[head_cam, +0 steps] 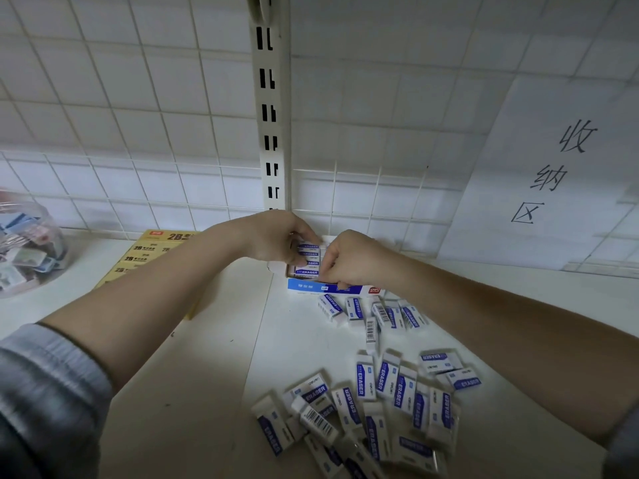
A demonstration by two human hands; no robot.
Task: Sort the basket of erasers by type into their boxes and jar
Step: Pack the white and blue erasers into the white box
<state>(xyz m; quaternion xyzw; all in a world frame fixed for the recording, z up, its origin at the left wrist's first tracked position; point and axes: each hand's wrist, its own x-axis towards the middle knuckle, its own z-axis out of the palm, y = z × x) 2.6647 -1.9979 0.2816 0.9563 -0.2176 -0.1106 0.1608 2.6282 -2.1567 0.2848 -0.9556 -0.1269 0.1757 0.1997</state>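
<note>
Clear plastic jar (29, 243) sits far out past my left forearm, well apart from both hands, holding mixed coloured erasers. Nearer in, just beside that forearm and partly under it, the yellow 2B box (152, 254) lies with rows of 2B erasers showing inside.

My left hand (276, 238) is curled over the far-left side of the white and blue box (332, 288), fingers wrapped on the row of blue-sleeved erasers (307, 259) stacked in it. Looks like it's bracing the row so it doesn't topple. My right hand (349, 259) is fisted just beside it, the two almost touching, fingertips pinched down at the row's right edge. I can't tell whether there's a single eraser in that pinch or it's just pushing the stack tight; the knuckles hide it.

Step in hand, as I judge it: packing the blue-sleeved type into its box, one row partly built. The other two containers look loaded.

Right behind my right hand, a small scatter of loose erasers (377, 314) lies against the box's front wall. Further back toward me, under my right forearm, sits the big pile (373, 409), jumbled, some barcode up, some overlapping.

Next move calls for: free the right hand, pull from the near scatter first, turn each one to match the row, slot it in while the left keeps the stack squared. Plenty left, so nowhere near done.

No basket in view.
</note>
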